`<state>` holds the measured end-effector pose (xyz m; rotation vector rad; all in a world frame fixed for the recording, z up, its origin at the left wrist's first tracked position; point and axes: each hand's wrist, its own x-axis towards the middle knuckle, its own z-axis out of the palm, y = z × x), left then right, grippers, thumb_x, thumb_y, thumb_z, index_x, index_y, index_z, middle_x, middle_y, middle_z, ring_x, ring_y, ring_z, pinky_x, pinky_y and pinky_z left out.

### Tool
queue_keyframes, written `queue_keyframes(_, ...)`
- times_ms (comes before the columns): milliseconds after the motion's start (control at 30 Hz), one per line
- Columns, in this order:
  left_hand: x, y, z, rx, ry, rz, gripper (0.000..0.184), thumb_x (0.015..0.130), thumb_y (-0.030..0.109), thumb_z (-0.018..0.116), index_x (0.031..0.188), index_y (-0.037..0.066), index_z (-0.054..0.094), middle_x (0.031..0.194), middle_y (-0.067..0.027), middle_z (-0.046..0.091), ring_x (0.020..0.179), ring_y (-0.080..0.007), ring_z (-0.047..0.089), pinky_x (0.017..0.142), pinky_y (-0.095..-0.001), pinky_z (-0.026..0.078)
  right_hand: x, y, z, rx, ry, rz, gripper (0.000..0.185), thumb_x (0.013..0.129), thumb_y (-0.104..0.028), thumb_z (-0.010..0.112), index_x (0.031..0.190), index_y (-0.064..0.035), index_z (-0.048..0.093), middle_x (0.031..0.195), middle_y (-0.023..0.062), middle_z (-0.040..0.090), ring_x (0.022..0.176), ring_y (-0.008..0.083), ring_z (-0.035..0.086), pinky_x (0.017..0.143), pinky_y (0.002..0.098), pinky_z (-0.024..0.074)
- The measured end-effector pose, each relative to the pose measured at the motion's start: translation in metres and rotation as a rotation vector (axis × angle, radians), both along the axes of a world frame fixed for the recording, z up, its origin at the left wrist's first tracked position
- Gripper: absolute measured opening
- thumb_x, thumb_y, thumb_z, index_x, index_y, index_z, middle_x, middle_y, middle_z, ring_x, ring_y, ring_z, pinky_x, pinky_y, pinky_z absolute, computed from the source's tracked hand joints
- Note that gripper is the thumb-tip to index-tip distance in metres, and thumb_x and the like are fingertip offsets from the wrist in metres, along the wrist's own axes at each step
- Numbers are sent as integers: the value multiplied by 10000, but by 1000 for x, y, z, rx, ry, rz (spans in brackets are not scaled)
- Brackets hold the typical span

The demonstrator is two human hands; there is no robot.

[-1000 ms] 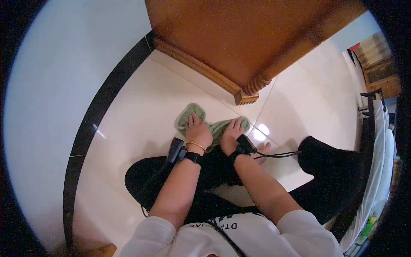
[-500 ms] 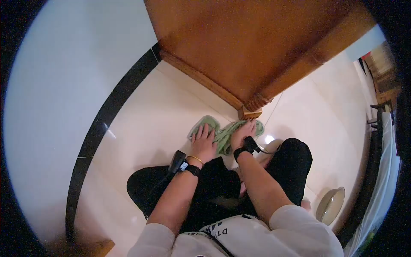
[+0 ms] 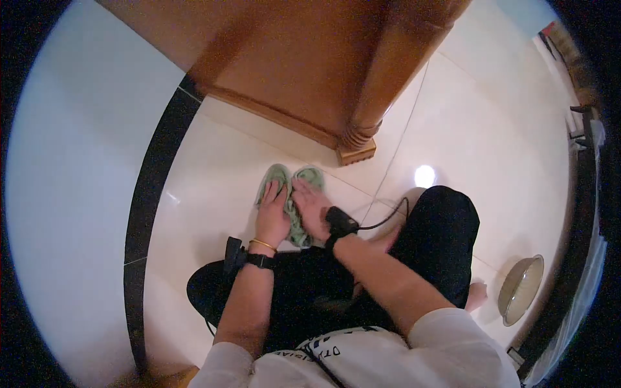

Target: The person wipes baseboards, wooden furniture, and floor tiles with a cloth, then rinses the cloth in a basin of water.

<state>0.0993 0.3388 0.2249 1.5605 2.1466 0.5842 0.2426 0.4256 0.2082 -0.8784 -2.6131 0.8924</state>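
Note:
A crumpled green cloth (image 3: 297, 227) lies on the pale tiled floor, with two rounded ends pointing away from me. My left hand (image 3: 273, 213) rests flat on its left end, fingers stretched out and a little apart. Pressed on the right end is my right hand (image 3: 312, 208), its fingers extended and lying on the cloth. The two hands are close together, almost side by side. Both wrists carry black straps with small devices, and a yellow bangle (image 3: 264, 246) circles the left wrist.
Beyond the cloth stands a large wooden furniture piece (image 3: 291, 77) with a carved foot (image 3: 356, 150). A bowl (image 3: 521, 290) tilts on the floor at the right. My crossed legs are below my arms. A black skirting strip (image 3: 155, 174) edges the white wall on the left.
Both hands have moved left with the cloth, and my right hand has come closer to my left. The cloth's two ends are nearer each other. The view has shifted.

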Motion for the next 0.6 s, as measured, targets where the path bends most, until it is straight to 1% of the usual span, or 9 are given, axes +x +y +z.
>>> queue_keyframes(33,-1,-2,3,-9,39,-16,611,811,-5,619,1419,-4,560,1593,-279,359,1473,-483,330,1225,-518,284,7,5,-4,-37,3,5,387,957,-87,468,1316,51,509,1513,270,457,1424,420,425,1203,450,346)
queue_keyframes(133,10,1,8,-27,116,-73,599,819,12,619,1416,5,561,1590,-270,370,1477,-468,333,1222,-525,285,48,23,-7,87,-368,-183,511,965,-178,569,1390,81,452,1572,273,386,1445,441,382,1223,473,295)
queue_keyframes(167,15,4,8,-35,127,-98,598,820,16,622,1415,7,560,1589,-267,373,1479,-463,332,1220,-528,286,63,27,-5,41,-338,-217,546,959,-176,582,1403,104,432,1589,277,352,1475,448,331,1234,479,279)
queue_keyframes(267,27,11,13,-51,142,-152,578,841,30,607,1417,21,557,1584,-247,391,1483,-442,337,1215,-539,292,71,36,-3,135,-357,-221,536,944,-151,596,1380,123,446,1549,295,379,1495,455,293,1242,497,265)
queue_keyframes(400,30,10,8,-23,106,-142,527,874,48,566,1401,29,573,1582,-229,404,1479,-428,351,1215,-544,291,75,39,-37,228,-309,-173,513,917,-108,599,1343,150,476,1398,327,471,1483,510,273,1248,509,253)
queue_keyframes(433,30,10,6,-13,110,-136,516,878,53,562,1393,29,581,1579,-229,409,1478,-426,354,1215,-544,292,75,41,-21,239,-342,-116,501,917,-71,557,1350,154,445,1428,375,446,1458,537,307,1234,523,275)
queue_keyframes(533,30,10,11,-30,129,-189,545,854,40,583,1399,26,575,1567,-246,415,1471,-440,355,1205,-515,329,54,42,39,50,-488,-150,485,912,-42,516,1344,152,415,1478,416,389,1429,561,342,1216,544,297)
queue_keyframes(567,30,11,15,-51,138,-219,567,840,31,595,1406,24,567,1562,-256,415,1468,-448,355,1200,-501,347,48,45,53,38,-544,-83,477,897,-18,486,1335,149,393,1508,453,324,1399,586,368,1200,558,313)
queue_keyframes(600,33,11,17,-47,124,-228,497,862,55,577,1358,21,601,1549,-245,435,1454,-435,377,1189,-513,353,42,45,62,68,-613,-55,475,908,-43,480,1339,146,416,1497,429,349,1403,581,363,1200,563,308)
